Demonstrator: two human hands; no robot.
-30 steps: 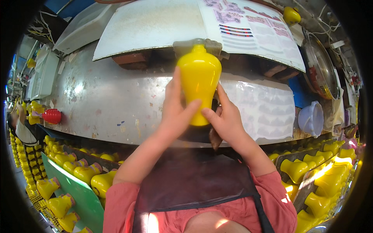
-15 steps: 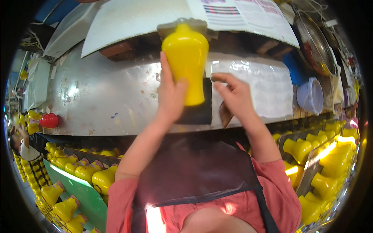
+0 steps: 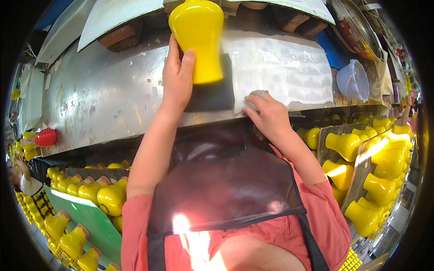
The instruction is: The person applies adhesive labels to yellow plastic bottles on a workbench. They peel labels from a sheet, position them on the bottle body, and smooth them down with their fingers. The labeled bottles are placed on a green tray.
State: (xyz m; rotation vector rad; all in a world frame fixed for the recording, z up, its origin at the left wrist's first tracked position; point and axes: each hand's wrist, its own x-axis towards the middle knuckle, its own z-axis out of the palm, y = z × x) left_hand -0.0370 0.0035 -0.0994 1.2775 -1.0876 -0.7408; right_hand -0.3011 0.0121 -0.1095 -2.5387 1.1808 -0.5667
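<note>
A glossy yellow vase (image 3: pixel 199 43) stands out above the back of the metal worktable, its narrow neck toward the far side. My left hand (image 3: pixel 178 74) grips its left side, with the thumb across the front and the other fingers partly behind it. Below the vase lies a black mat (image 3: pixel 212 97). My right hand (image 3: pixel 271 115) is at the near left corner of a white sheet (image 3: pixel 282 67) with rows of pale shapes. Its fingers are bent, with thumb and forefinger close together. Something greyish shows by the fingertips, and a brown piece is partly hidden beneath the hand.
A lilac bucket (image 3: pixel 352 80) stands at the table's right end. Racks of yellow vases (image 3: pixel 343 145) flank me, with a green board (image 3: pixel 86 226) on the left. A red ribbed object (image 3: pixel 46 137) sits at the table's left end. Bricks (image 3: pixel 122 36) prop a white board (image 3: pixel 120 16).
The vase and my left hand appear higher and further left in the view. My right hand has come down from beside the vase to the sheet's near edge. The view itself has shifted.
</note>
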